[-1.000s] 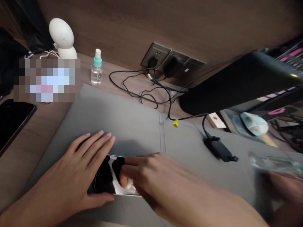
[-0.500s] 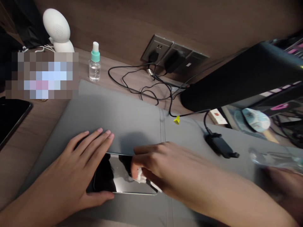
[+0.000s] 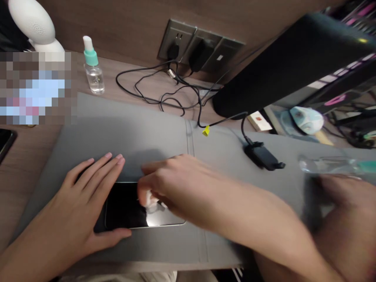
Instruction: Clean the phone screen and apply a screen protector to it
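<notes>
A smartphone [image 3: 125, 205] with a dark, glossy screen lies flat on a grey desk mat [image 3: 141, 129]. My left hand [image 3: 85, 203] rests over the phone's left end, fingers stretched out past its far edge and the thumb along its near edge. Above the right part of the screen, my right hand [image 3: 173, 182] is closed on a crumpled white tissue [image 3: 151, 200]. The tissue touches or nearly touches the glass; the hand covers part of it and the phone's far right corner.
Another person's blurred hand [image 3: 340, 196] is at the right by a clear bottle [image 3: 329, 164]. A spray bottle [image 3: 94, 74], black cables [image 3: 164, 98], a small black device [image 3: 263, 156] and a tall black cylinder [image 3: 264, 74] surround the mat. A second phone [image 3: 5, 143] lies far left.
The whole view has shifted, so everything sits further left and higher. My right hand, with the tissue, is still over the screen. My left hand keeps its place on the phone.
</notes>
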`<state>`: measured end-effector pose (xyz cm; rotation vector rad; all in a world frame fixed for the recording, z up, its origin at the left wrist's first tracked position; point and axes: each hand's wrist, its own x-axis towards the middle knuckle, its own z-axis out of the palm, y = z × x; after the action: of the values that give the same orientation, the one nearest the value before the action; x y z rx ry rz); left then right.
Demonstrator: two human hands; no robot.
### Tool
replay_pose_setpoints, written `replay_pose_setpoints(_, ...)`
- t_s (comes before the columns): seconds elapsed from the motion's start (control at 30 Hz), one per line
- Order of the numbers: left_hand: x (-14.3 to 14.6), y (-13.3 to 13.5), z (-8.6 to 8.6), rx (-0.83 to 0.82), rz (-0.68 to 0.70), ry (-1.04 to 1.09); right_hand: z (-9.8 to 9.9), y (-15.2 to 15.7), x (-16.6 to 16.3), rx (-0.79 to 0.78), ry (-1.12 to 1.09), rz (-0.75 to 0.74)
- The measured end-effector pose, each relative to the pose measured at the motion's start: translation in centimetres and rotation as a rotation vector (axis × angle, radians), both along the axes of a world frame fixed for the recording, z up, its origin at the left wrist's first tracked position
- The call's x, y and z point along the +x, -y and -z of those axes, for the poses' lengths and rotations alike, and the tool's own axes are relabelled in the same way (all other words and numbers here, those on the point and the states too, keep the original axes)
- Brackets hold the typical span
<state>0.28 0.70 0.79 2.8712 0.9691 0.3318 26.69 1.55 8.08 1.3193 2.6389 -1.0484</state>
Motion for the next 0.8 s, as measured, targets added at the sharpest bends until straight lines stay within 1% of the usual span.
replay_pose_setpoints(0.07,0.0,-0.1,-0.1,-0.008,0.006,-0.013,0.2,-0.1,1.4,0.021,0.057,0.029)
replay_pose_setpoints(0.13,0.1,0.0,-0.2,-0.017,0.003,-0.021,0.4,0.1,2.0,0.029,0.092,0.024)
replay_pose_setpoints(0.23,0.1,0.1,-0.3,-0.019,0.000,-0.023,0.4,0.7,1.0,0.043,0.100,0.012)
replay_pose_setpoints(0.33,0.1,0.1,-0.3,-0.016,0.008,-0.036,0.3,1.4,-0.2,0.020,0.083,-0.008)
replay_pose_setpoints(0.43,0.1,0.1,-0.4,-0.012,0.003,-0.043,0.2,1.4,0.1,-0.002,0.103,-0.010)
replay_pose_setpoints(0.57,0.1,0.2,-0.6,-0.018,0.008,-0.048,0.2,0.9,1.0,-0.022,0.128,0.033)
replay_pose_setpoints(0.63,0.1,0.2,-0.6,-0.026,0.009,-0.041,0.1,1.0,0.4,-0.030,0.103,0.038)
replay_pose_setpoints(0.73,0.1,0.2,-0.7,-0.028,0.006,-0.026,0.1,1.4,-0.9,-0.058,0.053,-0.007)
replay_pose_setpoints(0.8,0.1,0.2,-0.7,-0.025,0.004,-0.024,0.2,1.5,-1.1,-0.065,0.039,-0.007)
